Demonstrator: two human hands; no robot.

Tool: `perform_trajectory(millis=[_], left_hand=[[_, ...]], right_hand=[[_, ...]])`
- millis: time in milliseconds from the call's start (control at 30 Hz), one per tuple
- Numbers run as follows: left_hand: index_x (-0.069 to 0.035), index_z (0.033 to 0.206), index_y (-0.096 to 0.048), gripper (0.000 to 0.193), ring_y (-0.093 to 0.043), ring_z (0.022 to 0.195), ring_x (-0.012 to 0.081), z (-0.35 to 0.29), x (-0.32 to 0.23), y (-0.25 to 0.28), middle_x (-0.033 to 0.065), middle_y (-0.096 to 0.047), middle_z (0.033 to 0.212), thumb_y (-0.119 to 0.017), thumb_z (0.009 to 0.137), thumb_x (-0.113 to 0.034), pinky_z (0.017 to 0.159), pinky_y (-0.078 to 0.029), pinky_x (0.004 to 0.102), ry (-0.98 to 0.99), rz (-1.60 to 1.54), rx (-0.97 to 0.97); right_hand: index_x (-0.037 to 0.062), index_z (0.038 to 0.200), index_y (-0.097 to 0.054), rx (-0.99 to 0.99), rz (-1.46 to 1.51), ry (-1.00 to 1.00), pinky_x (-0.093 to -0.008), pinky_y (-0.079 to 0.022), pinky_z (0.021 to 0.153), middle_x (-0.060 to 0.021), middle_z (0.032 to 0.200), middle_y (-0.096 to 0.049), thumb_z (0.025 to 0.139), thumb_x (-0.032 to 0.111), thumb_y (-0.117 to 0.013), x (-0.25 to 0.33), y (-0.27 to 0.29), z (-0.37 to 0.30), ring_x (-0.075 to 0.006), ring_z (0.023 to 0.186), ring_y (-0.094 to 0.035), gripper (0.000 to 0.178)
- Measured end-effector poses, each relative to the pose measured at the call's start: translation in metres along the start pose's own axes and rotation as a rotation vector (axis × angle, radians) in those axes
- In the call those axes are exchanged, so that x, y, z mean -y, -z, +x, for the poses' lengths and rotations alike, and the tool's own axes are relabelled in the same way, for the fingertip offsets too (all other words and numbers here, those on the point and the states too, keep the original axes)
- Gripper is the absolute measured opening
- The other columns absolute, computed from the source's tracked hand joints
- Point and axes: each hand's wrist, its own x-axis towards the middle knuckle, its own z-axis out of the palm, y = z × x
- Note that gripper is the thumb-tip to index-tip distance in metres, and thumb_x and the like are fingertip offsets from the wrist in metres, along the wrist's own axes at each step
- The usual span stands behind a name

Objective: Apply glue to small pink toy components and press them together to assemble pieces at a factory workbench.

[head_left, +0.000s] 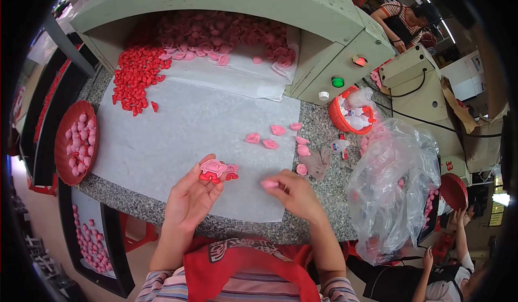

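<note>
My left hand [187, 198] is closed on a small pink-and-red molded piece [212, 170], holding it above the white paper sheet [162, 145]. A second pink-and-red piece [232, 171] is beside it, by the fingertips; I cannot tell whether it is held too. To the right, my right hand [300, 195] pinches a small pink piece [270, 184] between thumb and fingers. Several loose pink pieces [270, 144] lie on the sheet and the speckled tabletop beyond that hand.
A heap of red pieces [135, 75] and a pile of pink ones [224, 37] fill a grey-green machine's opening [232, 0]. At left stands a red bowl [60, 159] of pink balls. On the right are an orange basket [335, 117] of bottles and a clear plastic bag [388, 194].
</note>
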Motion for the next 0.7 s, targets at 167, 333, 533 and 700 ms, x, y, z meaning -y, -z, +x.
perform_trajectory(millis=[167,333,533,700], left_hand=[[0.001,0.12,-0.042,0.038,-0.055,0.096,0.0225,0.01,0.011,-0.006,0.0144,-0.053,0.107,-0.048,0.089,-0.02,0.083,-0.047,0.0306,0.108,-0.021,0.029],[-0.001,0.121,-0.04,0.037,-0.054,0.095,0.0265,0.009,0.007,-0.006,0.0147,-0.051,0.109,-0.048,0.089,-0.019,0.08,-0.049,0.0323,0.104,-0.056,-0.067],[-0.002,0.122,-0.04,0.037,-0.053,0.097,0.0276,0.01,0.013,-0.007,0.0149,-0.05,0.11,-0.047,0.09,-0.018,0.081,-0.049,0.0335,0.113,-0.092,0.009],[-0.001,0.122,-0.039,0.037,-0.052,0.099,0.0287,0.01,0.01,-0.004,0.0153,-0.049,0.112,-0.047,0.09,-0.018,0.081,-0.049,0.0344,0.115,-0.125,-0.031]], right_hand=[[0.0052,0.092,-0.062,-0.31,-0.12,0.138,-0.0301,-0.045,0.065,-0.0104,0.081,-0.057,0.073,0.009,-0.067,0.043,0.008,-0.033,-0.0245,0.073,-0.057,0.02],[-0.0008,0.088,-0.059,0.582,1.35,0.481,-0.0308,-0.045,0.068,-0.0111,0.09,-0.056,0.076,0.006,-0.062,0.164,0.039,-0.043,-0.0227,0.08,-0.055,0.013],[-0.0032,0.085,-0.058,0.717,1.738,0.611,-0.0315,-0.046,0.066,-0.0142,0.087,-0.056,0.076,0.002,-0.06,0.165,0.029,-0.043,-0.0267,0.078,-0.055,0.01],[-0.0033,0.084,-0.057,0.957,1.549,0.601,-0.032,-0.046,0.064,-0.0142,0.087,-0.056,0.074,-0.001,-0.061,0.161,0.023,-0.042,-0.0265,0.077,-0.055,0.01]])
